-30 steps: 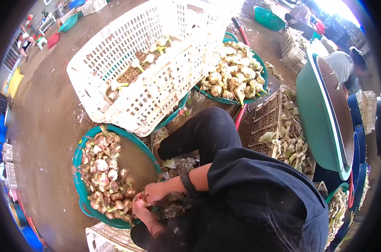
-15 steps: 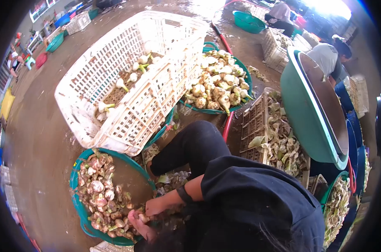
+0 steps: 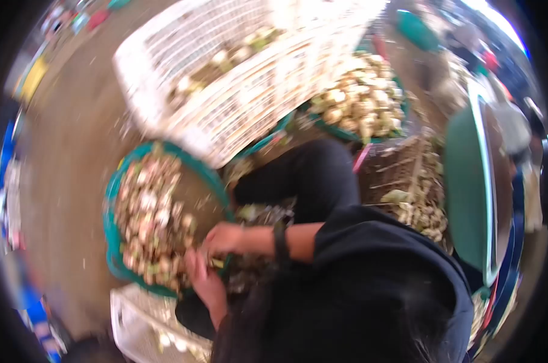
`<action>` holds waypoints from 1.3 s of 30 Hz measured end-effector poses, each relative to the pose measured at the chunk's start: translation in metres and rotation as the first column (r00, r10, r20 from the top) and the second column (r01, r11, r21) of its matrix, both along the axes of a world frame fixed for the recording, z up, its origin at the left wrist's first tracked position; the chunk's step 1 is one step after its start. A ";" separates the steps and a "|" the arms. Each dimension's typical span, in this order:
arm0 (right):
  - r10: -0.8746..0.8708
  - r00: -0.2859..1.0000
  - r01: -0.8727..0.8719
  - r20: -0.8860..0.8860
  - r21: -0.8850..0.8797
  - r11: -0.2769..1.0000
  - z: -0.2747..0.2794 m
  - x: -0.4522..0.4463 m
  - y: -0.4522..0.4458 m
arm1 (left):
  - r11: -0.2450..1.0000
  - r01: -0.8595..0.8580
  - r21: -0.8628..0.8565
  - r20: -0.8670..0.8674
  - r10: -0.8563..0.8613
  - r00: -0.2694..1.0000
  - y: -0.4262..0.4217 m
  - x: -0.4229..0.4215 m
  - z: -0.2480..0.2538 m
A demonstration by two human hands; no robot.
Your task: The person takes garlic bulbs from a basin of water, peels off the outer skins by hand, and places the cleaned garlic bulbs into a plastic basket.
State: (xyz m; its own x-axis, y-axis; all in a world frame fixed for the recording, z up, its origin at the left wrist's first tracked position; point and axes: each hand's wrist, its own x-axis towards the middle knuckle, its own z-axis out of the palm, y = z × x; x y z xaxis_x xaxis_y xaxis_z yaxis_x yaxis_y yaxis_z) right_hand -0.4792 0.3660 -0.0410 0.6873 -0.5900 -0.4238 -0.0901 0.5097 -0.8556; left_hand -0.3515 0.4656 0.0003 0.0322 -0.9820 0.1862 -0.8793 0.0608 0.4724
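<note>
My right hand (image 3: 224,238), with a dark band on its wrist, reaches in from the right with its fingers closed. Against its fingertips, my left hand (image 3: 205,279) comes up from below, also closed. Between them is a garlic bulb, mostly hidden by fingers and blur; a pale yellow-green bit (image 3: 218,263) shows just under the right hand. Both hands are at the near right rim of a green tub (image 3: 109,227), its left side heaped with unpeeled, purplish garlic bulbs (image 3: 156,209).
Beyond the tub stands a large white slatted crate (image 3: 250,100) with some whiter garlic inside. A second tub of pale garlic (image 3: 365,100) sits behind my knee (image 3: 328,163). To the right are a crate of peelings (image 3: 422,202) and an upright green basin (image 3: 464,187). Another white crate (image 3: 120,320) stands below.
My view has swung, so the tubs and crates appear shifted, mostly up and to the right. My hands stay together, and more of the lower white crate shows. The picture is now blurred.
</note>
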 end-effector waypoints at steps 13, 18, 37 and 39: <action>-0.120 0.868 0.188 0.482 -0.096 0.977 0.087 -0.064 -0.001 | 0.874 -0.167 0.457 -0.621 0.179 -0.763 0.013 0.033 -0.032; 0.046 0.924 -0.351 -0.380 -0.794 0.496 0.085 -0.041 0.011 | 0.774 -0.590 0.228 -0.873 0.431 0.229 -0.002 0.004 0.009; 0.048 0.736 -0.660 -0.675 -0.700 0.274 0.050 -0.047 0.025 | 0.719 -0.436 0.541 -0.839 0.428 -0.335 0.006 0.018 0.009; -0.011 0.997 0.002 -0.076 -0.126 0.992 0.052 -0.013 0.020 | 0.734 -0.392 0.555 -0.828 0.534 -0.174 0.006 0.004 0.008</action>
